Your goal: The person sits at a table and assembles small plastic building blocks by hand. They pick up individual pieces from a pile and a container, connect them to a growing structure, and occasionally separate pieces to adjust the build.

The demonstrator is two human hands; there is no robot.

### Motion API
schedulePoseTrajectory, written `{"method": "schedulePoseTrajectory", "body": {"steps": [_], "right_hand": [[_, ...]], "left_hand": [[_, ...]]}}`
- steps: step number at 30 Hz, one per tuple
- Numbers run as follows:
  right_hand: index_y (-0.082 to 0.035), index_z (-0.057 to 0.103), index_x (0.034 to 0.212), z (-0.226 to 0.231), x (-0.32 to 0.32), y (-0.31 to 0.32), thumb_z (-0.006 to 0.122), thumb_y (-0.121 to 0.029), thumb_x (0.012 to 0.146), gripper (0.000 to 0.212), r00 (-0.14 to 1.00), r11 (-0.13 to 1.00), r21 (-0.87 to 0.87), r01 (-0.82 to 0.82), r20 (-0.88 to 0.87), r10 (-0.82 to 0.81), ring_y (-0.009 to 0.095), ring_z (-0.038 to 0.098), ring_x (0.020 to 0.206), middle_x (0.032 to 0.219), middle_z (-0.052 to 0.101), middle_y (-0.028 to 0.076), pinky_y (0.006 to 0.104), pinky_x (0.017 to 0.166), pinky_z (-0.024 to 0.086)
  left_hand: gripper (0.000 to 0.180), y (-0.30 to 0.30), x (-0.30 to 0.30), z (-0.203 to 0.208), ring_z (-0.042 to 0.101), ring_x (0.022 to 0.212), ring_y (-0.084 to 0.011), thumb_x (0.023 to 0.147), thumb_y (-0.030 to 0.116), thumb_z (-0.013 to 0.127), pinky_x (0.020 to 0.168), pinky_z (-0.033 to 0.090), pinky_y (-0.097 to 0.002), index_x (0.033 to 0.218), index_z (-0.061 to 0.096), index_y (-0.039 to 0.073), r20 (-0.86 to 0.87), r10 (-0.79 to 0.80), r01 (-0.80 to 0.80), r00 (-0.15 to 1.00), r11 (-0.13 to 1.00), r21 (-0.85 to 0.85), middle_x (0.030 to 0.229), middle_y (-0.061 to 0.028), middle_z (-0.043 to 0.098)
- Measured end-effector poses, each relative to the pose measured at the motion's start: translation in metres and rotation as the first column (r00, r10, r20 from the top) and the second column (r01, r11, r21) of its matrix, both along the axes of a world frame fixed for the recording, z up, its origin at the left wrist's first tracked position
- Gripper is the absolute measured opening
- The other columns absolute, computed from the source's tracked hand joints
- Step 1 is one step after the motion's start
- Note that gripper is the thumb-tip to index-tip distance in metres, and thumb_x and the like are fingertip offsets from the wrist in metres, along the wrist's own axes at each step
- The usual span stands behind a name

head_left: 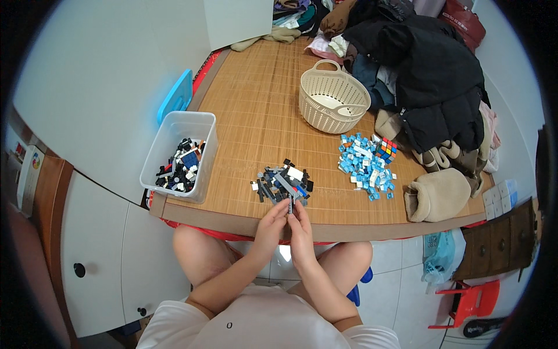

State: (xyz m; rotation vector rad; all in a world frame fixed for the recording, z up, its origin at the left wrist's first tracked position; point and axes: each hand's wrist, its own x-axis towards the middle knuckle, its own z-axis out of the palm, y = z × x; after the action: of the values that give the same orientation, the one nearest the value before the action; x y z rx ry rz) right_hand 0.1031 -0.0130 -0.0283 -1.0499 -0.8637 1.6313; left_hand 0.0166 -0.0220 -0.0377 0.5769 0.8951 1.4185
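My left hand (273, 222) and my right hand (301, 225) meet at the near edge of the bamboo mat. Between their closed fingertips is a small grey building brick piece (290, 206), partly hidden by the fingers. Right beyond them lies a loose pile of building bricks (269, 184), mostly black and grey with some white, blue and red. A longer grey piece (285, 184) slants across the pile's near side, close to the fingertips.
At left stands a clear plastic box (207, 157) of mixed bricks, its blue lid (176, 96) behind it. A beige basket (334, 119), blue and white tiles (363, 166), a puzzle cube (386, 150) and a beige plush item (440, 195) sit right. Clothes (436, 75) are heaped far right.
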Motion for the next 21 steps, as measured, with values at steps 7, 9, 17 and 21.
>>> {"method": "schedulePoseTrajectory", "body": {"steps": [7,9,17,21], "right_hand": [[0.003,0.028,0.135,0.000,0.000,-0.004,0.043,-0.011,0.091,0.049,1.000,1.000,0.019,0.018,-0.020,-0.018,0.018,0.041,0.116,0.129,0.041,0.013,0.0275,0.096,0.033],[0.003,0.027,0.135,0.006,-0.001,-0.006,0.043,-0.010,0.091,0.049,0.999,0.999,0.008,0.037,-0.035,-0.037,0.018,0.041,0.116,0.128,0.041,0.012,0.0274,0.096,0.034],[0.002,0.028,0.135,0.013,-0.003,-0.011,0.042,-0.009,0.091,0.047,0.996,0.998,0.044,0.055,-0.066,-0.052,0.017,0.043,0.115,0.127,0.043,0.011,0.0272,0.095,0.035],[0.001,0.029,0.135,0.021,-0.007,-0.015,0.042,-0.010,0.092,0.046,0.994,0.997,0.060,0.045,-0.107,-0.039,0.018,0.041,0.118,0.129,0.041,0.011,0.0283,0.097,0.033]], "left_hand": [[0.041,-0.006,0.011,-0.001,0.045,0.118,-0.0176,0.089,0.000,0.037,0.096,0.037,-0.0267,0.130,0.037,-0.004,0.023,0.074,-0.074,0.997,0.997,0.010,0.129,-0.0144,0.045],[0.040,-0.006,0.012,-0.003,0.046,0.117,-0.0175,0.089,0.000,0.037,0.095,0.038,-0.0267,0.129,0.037,-0.004,0.025,0.095,-0.095,0.995,0.995,0.020,0.129,-0.0144,0.046],[0.039,-0.010,0.013,0.003,0.046,0.117,-0.0172,0.090,0.001,0.037,0.095,0.038,-0.0271,0.129,0.038,-0.003,-0.048,0.110,-0.108,0.993,0.993,0.058,0.128,-0.0127,0.047],[0.039,-0.014,0.009,0.012,0.044,0.119,-0.0175,0.090,0.000,0.036,0.098,0.036,-0.0279,0.129,0.039,-0.003,-0.120,0.135,-0.120,0.984,0.985,0.121,0.129,-0.0123,0.046]]}}
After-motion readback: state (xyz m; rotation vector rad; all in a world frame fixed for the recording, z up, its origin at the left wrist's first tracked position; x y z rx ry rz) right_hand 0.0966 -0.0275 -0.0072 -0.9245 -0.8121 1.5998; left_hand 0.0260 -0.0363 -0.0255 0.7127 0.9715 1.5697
